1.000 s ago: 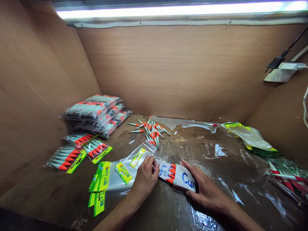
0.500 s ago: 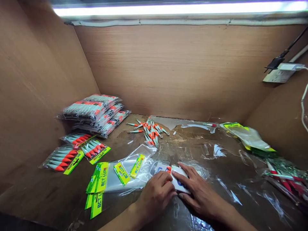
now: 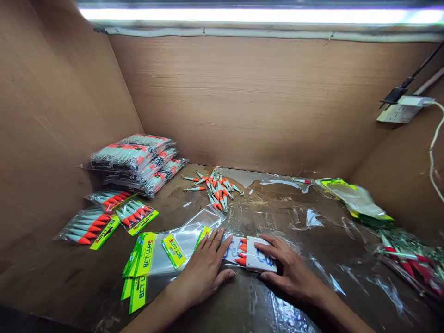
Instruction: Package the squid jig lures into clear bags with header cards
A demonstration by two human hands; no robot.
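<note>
My left hand (image 3: 204, 266) lies with its fingers spread over the clear plastic bags (image 3: 164, 254), beside a yellow-green label (image 3: 201, 237) that it partly covers. My right hand (image 3: 289, 266) rests its fingers on a white block (image 3: 261, 256) with blue handwriting, its thumb at the near edge. Orange lure tips (image 3: 242, 252) stick out at the block's left side, next to a white piece (image 3: 231, 249) that also bears blue writing. Another loose label (image 3: 174, 251) lies on the bags.
Loose orange and pale lures (image 3: 217, 187) lie in a pile at the back. Packed bags of lures (image 3: 121, 157) are stacked at the left, with labelled packs (image 3: 92, 226) in front. More bags (image 3: 357, 199) and red lures (image 3: 412, 259) are at the right.
My left hand has moved left off the lure tips and opened flat over the bags. The orange tips and the writing now show more. My right hand stays on the white block.
</note>
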